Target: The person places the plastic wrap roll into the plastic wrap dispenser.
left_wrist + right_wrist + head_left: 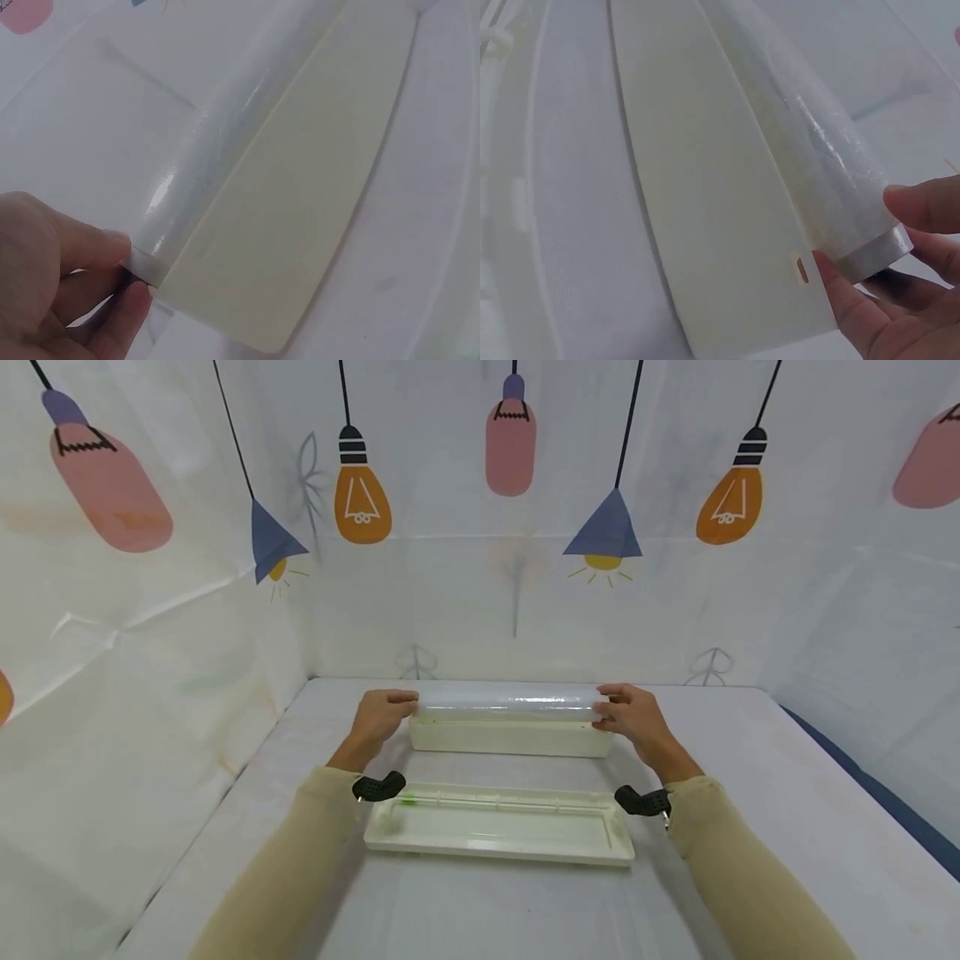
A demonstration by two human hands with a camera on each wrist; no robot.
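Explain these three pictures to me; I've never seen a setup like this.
There is no robot here: these are a person's own bare hands. The wide picture comes from a camera on the person's head, looking forward and down. The two close-ups come from cameras worn on the left and right wrists, each facing that hand's work.

On the white table lie a long cream box and, nearer the person, a shallow cream lid-like tray. The left hand and right hand hold opposite ends of a shiny roll of film, which shows above the box's near wall. How deep it sits in the box, if at all, is hidden.
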